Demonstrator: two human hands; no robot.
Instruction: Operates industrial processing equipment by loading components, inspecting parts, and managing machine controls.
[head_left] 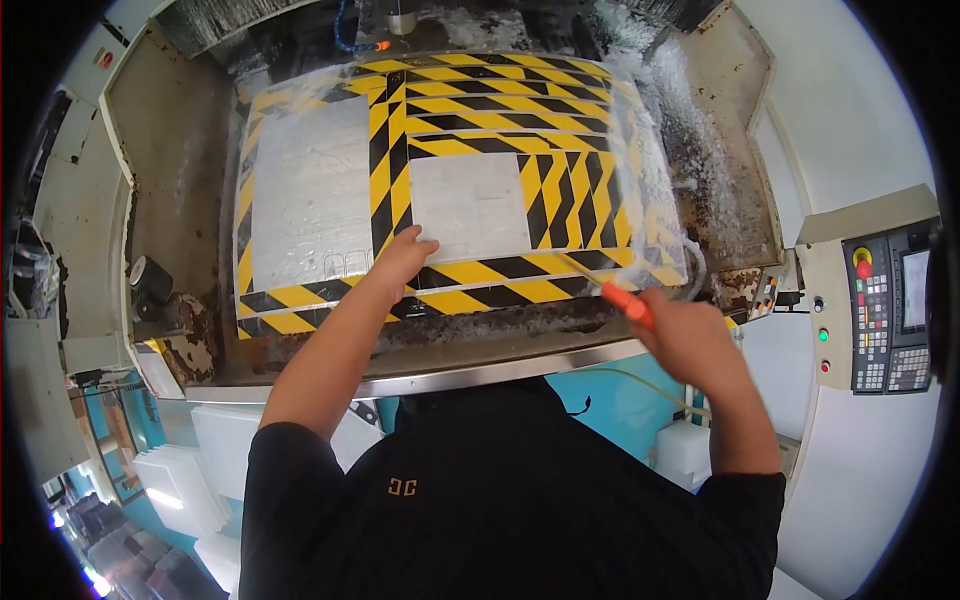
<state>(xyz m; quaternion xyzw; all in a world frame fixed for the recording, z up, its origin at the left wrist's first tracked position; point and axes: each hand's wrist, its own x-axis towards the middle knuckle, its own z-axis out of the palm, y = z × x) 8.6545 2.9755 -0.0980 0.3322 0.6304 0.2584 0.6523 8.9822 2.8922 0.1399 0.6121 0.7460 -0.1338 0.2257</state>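
Observation:
A flat panel sheet (465, 215), white and edged with black-and-yellow striped tape (500, 272), lies on the machine bed in front of me. My left hand (402, 263) rests at its near middle, on or just above the striped band. Its thumb and a finger stretch apart, with nothing in them. My right hand (690, 335) is closed round an orange-handled tool (627, 303). The thin straight shaft of this tool slants up and left over the striped near edge of the panel. Whether its tip touches the surface, I cannot tell.
White shavings (690, 110) pile along the right side of the enclosure. A spindle (401, 18) and a blue hose with an orange tip (362, 46) hang at the back. A metal sill (500, 368) runs before me; a control panel (888, 310) stands right.

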